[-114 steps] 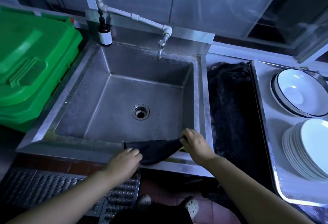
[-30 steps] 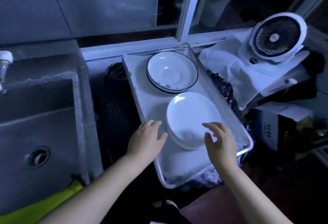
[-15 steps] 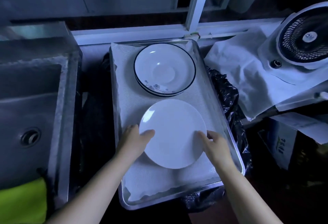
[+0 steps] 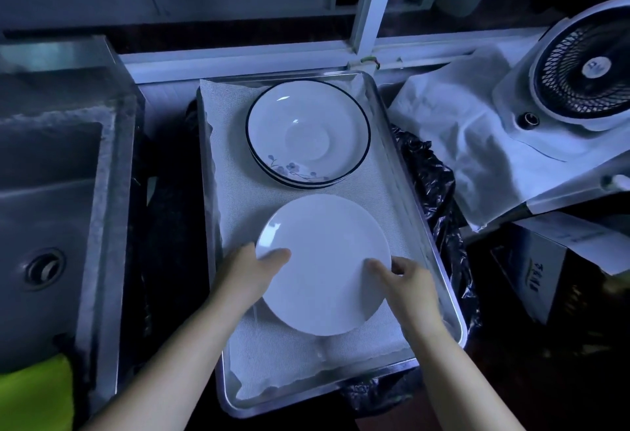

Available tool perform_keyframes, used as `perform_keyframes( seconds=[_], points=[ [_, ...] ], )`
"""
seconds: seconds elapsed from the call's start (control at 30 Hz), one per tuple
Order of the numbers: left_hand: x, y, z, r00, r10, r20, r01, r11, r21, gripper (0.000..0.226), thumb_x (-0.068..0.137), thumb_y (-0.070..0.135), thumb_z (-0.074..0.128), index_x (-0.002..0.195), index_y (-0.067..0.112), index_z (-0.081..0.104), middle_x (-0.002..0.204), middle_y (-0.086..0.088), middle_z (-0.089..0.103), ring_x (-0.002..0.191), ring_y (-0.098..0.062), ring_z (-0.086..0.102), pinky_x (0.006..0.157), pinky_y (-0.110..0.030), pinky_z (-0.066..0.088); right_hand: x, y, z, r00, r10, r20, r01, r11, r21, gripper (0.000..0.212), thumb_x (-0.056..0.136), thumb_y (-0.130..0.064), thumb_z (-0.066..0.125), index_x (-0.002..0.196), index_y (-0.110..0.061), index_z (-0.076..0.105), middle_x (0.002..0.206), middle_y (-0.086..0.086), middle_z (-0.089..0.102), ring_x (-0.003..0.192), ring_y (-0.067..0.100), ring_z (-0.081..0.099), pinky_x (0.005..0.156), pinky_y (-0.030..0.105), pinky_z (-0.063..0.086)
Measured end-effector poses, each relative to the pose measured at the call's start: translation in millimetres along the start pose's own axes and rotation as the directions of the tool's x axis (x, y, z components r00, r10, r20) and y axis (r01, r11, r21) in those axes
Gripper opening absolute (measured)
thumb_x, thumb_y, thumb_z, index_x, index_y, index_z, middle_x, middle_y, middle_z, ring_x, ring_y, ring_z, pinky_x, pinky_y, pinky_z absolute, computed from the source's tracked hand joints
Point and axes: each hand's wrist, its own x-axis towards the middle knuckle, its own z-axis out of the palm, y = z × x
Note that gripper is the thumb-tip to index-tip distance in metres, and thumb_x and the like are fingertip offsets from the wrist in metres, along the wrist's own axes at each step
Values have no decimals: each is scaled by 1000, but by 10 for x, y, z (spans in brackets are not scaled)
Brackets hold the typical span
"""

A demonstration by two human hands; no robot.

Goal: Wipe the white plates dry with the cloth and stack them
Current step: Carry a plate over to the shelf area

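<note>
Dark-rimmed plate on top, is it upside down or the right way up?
Right way up: the dark-rimmed plate shows its hollow middle and the flowers painted inside it.

Plain white plate (image 4: 324,260) lies flat, near the dark-rimmed plates (image 4: 306,130)

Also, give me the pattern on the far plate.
Far plate: white, dark rim line, bluish flower sprig on its near side. Head view shows it.
</note>
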Motion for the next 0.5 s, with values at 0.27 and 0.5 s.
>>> perform_keyframes(
  seconds=[0.27, 0.5],
  points=[
    [72, -27, 3, 997, -67, 46, 76, 973, -220, 65, 44, 57, 68, 95, 17, 70, 89, 0, 75, 86, -23, 71, 86, -48, 56, 2, -36, 62, 982, 173, 80, -190, 925, 328, 43, 56, -43, 69, 86, -13, 66, 78, 1, 64, 70, 18, 57, 63, 32, 44],
    [91, -61, 12, 999, -37, 33, 42, 983, -177, 66, 48, 62, 64, 99, 20, 67, 93, 1, 73, 88, -24, 69, 85, -47, 55, -33, -73, 94, 974, 172, 145, -215, 901, 376, 50, 56, -41, 79, 93, -10, 65, 91, 4, 71, 81, 21, 66, 59, 30, 49]
  ],
)
